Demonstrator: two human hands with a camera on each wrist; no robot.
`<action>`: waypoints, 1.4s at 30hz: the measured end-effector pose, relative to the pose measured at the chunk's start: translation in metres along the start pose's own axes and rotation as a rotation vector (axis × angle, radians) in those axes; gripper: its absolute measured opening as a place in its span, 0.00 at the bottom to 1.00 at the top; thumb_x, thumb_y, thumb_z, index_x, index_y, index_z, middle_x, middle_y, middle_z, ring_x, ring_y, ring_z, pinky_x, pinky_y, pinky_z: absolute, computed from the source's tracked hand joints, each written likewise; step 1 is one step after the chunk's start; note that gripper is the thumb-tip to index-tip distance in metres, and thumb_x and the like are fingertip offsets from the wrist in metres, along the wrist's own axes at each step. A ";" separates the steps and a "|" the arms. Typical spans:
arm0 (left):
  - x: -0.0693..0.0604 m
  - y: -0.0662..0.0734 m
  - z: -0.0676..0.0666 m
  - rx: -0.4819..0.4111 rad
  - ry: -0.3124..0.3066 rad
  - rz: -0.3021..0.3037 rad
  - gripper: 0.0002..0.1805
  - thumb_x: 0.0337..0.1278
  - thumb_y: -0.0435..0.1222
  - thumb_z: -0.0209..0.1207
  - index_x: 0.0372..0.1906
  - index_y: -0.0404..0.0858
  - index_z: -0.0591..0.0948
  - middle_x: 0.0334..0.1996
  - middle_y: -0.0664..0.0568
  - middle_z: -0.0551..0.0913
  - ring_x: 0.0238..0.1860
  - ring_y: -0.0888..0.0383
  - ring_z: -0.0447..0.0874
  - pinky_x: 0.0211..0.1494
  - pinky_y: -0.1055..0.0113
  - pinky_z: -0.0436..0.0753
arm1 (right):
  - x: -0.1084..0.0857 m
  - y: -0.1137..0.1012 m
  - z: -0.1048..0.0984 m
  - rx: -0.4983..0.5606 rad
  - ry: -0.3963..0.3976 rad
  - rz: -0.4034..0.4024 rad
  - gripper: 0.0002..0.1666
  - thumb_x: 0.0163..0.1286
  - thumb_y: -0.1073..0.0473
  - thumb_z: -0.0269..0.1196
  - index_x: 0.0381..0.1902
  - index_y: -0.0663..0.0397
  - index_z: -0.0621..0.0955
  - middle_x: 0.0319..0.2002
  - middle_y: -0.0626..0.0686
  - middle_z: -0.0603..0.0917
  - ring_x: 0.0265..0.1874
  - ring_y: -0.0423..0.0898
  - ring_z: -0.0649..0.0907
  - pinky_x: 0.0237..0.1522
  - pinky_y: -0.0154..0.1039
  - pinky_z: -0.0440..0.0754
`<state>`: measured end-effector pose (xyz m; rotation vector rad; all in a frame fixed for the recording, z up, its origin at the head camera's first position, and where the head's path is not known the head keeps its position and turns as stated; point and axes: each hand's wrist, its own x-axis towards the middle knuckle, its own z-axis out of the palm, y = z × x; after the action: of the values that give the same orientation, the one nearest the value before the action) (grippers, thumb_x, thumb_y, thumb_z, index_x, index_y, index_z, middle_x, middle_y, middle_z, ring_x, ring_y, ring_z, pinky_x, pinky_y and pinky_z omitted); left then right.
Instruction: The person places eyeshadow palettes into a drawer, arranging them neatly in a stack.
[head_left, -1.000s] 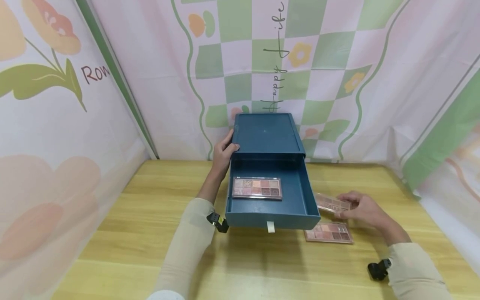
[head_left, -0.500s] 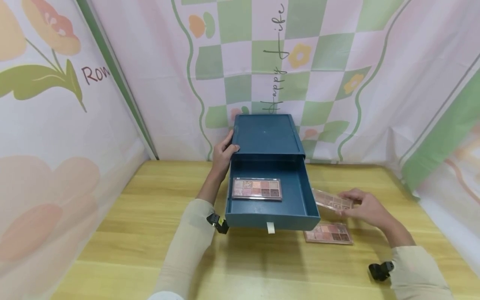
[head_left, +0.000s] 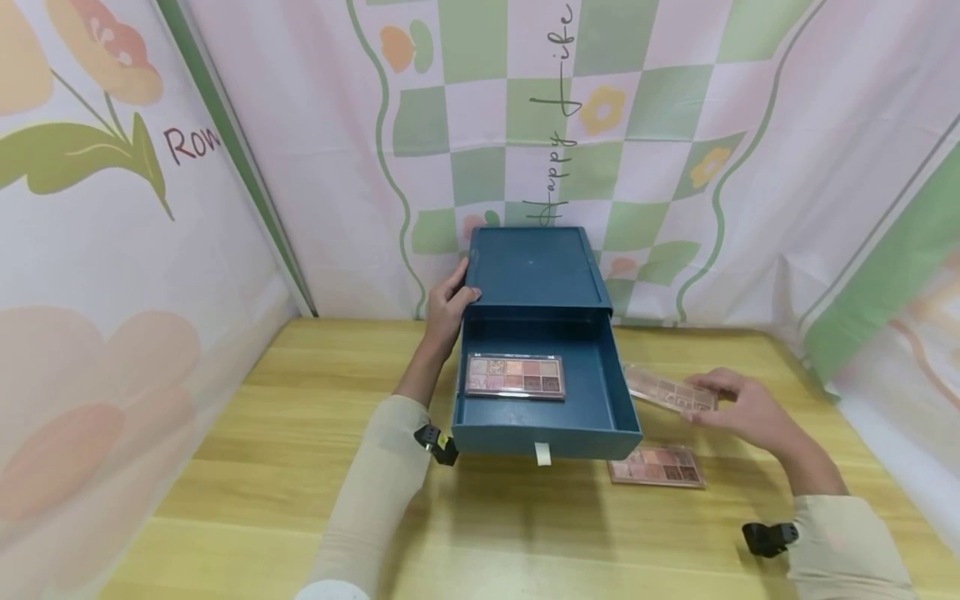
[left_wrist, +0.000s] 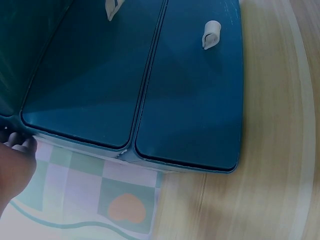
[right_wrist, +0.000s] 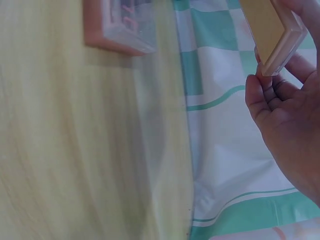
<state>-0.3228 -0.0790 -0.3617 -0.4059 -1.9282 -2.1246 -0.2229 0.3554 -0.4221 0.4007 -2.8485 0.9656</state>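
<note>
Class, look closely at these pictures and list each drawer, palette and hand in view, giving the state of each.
Top drawer: pulled open.
Middle drawer: shut.
Bottom drawer: shut.
Palette in the top drawer: lying flat, lid closed.
Palette on the table: lying flat, partly hidden.
Held palette: off the table, in the right hand.
Left hand: gripping the cabinet.
Right hand: pinching a palette.

Room in drawer (head_left: 588,404) beside 1 palette (head_left: 514,377)
</note>
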 end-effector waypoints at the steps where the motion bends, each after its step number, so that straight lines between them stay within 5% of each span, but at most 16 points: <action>1: 0.000 0.000 0.000 0.000 0.000 0.001 0.40 0.54 0.33 0.53 0.76 0.31 0.63 0.79 0.40 0.61 0.82 0.48 0.55 0.83 0.53 0.57 | -0.001 -0.001 -0.001 -0.003 -0.001 0.005 0.34 0.54 0.53 0.78 0.58 0.59 0.83 0.49 0.57 0.84 0.40 0.22 0.73 0.41 0.25 0.75; 6: -0.001 -0.002 0.000 -0.007 -0.012 0.001 0.40 0.54 0.33 0.52 0.77 0.30 0.62 0.79 0.38 0.59 0.82 0.47 0.54 0.83 0.52 0.58 | -0.003 -0.006 -0.005 -0.020 0.012 -0.003 0.35 0.53 0.53 0.78 0.58 0.60 0.83 0.50 0.58 0.83 0.40 0.21 0.72 0.40 0.26 0.76; 16: 0.000 0.000 -0.001 -0.011 -0.010 -0.005 0.40 0.55 0.32 0.53 0.77 0.32 0.63 0.79 0.40 0.61 0.81 0.48 0.56 0.82 0.51 0.60 | -0.005 -0.018 -0.012 0.021 0.071 -0.078 0.32 0.50 0.59 0.79 0.55 0.60 0.85 0.37 0.38 0.79 0.38 0.27 0.73 0.38 0.25 0.73; 42: -0.001 -0.001 -0.001 0.001 -0.010 -0.018 0.41 0.53 0.35 0.53 0.77 0.33 0.63 0.79 0.41 0.61 0.82 0.49 0.55 0.83 0.52 0.58 | -0.005 -0.050 -0.040 0.007 0.059 -0.093 0.35 0.49 0.60 0.80 0.57 0.59 0.84 0.45 0.21 0.74 0.44 0.16 0.71 0.45 0.22 0.70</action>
<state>-0.3227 -0.0797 -0.3628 -0.4011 -1.9449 -2.1368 -0.2038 0.3421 -0.3624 0.4927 -2.7484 0.9537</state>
